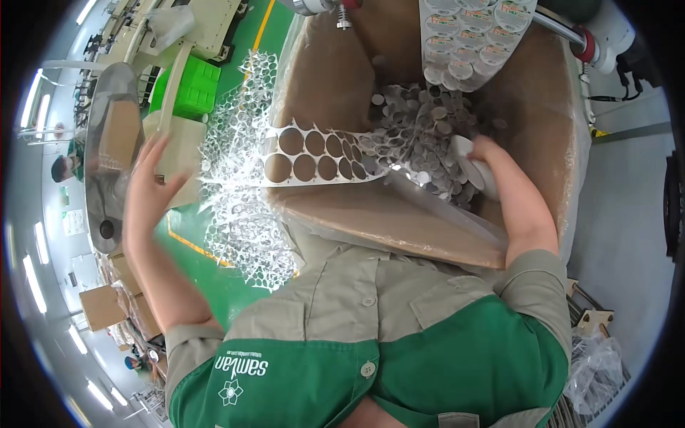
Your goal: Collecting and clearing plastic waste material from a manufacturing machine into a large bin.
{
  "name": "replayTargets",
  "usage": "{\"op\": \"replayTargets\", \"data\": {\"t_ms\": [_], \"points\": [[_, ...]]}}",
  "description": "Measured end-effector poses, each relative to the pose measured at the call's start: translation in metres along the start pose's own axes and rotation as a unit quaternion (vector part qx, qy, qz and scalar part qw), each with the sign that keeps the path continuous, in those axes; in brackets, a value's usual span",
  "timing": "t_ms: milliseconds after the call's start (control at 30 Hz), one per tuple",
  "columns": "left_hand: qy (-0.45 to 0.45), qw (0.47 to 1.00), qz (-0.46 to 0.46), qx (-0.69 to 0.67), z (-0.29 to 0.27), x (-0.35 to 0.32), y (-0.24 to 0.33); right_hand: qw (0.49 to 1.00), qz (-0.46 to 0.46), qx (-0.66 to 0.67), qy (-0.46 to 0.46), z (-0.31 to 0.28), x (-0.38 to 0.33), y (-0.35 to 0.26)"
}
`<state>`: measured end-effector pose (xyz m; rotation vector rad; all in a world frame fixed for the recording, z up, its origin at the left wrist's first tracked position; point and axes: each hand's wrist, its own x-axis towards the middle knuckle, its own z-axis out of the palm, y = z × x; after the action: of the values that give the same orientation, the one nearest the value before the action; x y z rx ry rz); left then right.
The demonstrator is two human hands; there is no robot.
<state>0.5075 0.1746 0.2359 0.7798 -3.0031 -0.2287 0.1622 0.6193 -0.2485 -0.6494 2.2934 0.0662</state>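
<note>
**Working a white tool among silver discs in a lined carton (clock positions about the centre of the view, 12 at the top)**

The large brown cardboard carton point(357, 214), its rim draped with clear plastic film point(289, 71), fills the area from 12 to 3 o'clock. At 9 to 8 o'clock, a tangled heap of silver perforated webbing point(239, 225) lies on the green floor. A sheet of printed round lids point(471, 32) hangs over the carton at 1 o'clock. At 11 o'clock, a silver strip with two rows of round holes point(316, 156) spans the carton's near-left side.

The left hand point(146, 187), at 9 o'clock, is raised and holds nothing, its fingers spread wide. The right hand point(489, 150), at 2 o'clock, has its fingers closed on a white curved tool, probably a scoop point(472, 171). This lies against loose silver discs point(435, 135) inside the carton, between 1 and 2 o'clock.

Good practice, as judged here: keep a firm grip, work shallowly, avoid snagging the film, and keep the bare left fingers off the strip's ragged edges.
</note>
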Motion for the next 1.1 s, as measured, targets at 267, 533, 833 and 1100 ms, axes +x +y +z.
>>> {"op": "replayTargets", "data": {"t_ms": [267,533,833,1100], "points": [[-0.104,0.933,0.273,0.212,0.168,0.020,0.049,0.769,-0.348,0.535,0.036,-0.214,-0.162,-0.170],[0.314,0.881,0.351,-0.053,-0.024,-0.056,-0.002,0.830,-0.097,0.548,0.010,-0.018,-0.046,-0.091],[0.014,0.987,-0.115,0.109,-0.073,-0.051,-0.110,0.996,-0.064,0.060,-0.013,0.002,-0.007,-0.038],[-0.278,0.886,0.277,0.245,0.155,0.000,0.059,0.881,-0.336,0.322,0.080,-0.179,-0.121,-0.147]]}}
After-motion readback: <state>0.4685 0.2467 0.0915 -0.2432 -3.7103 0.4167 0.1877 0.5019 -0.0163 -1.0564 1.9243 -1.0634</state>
